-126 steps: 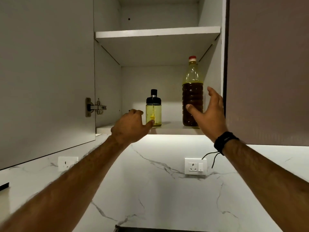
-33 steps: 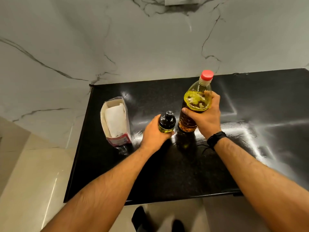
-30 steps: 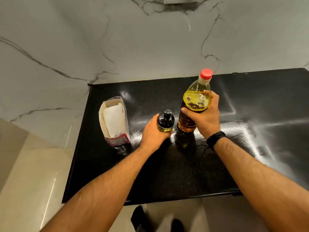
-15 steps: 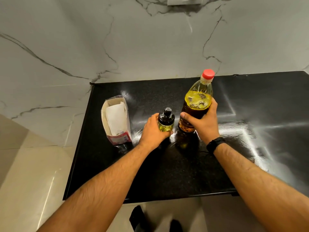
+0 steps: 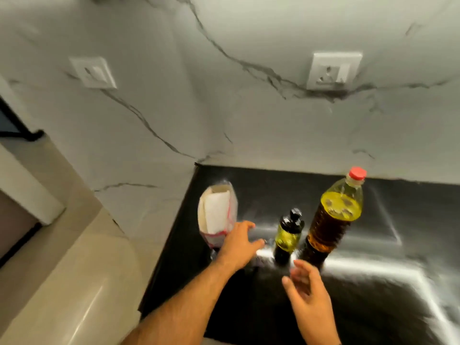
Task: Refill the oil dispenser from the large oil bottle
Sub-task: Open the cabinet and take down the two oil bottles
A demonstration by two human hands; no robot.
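Black countertop (image 5: 373, 307) under a marble wall. Our left hand (image 5: 239, 245) and right hand (image 5: 306, 292) hover with fingers spread, holding nothing. Just beyond them stands the dispenser (image 5: 288, 235), with the bottle (image 5: 333, 220) beside it, both capped. We judge the bottle heavy and possibly slick; grip its ribbed waist.

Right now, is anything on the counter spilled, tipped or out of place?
Nothing stands out. The oil dispenser and large oil bottle stand upright, capped, side by side on the black counter; no spill shows, though glare and blur could hide one.
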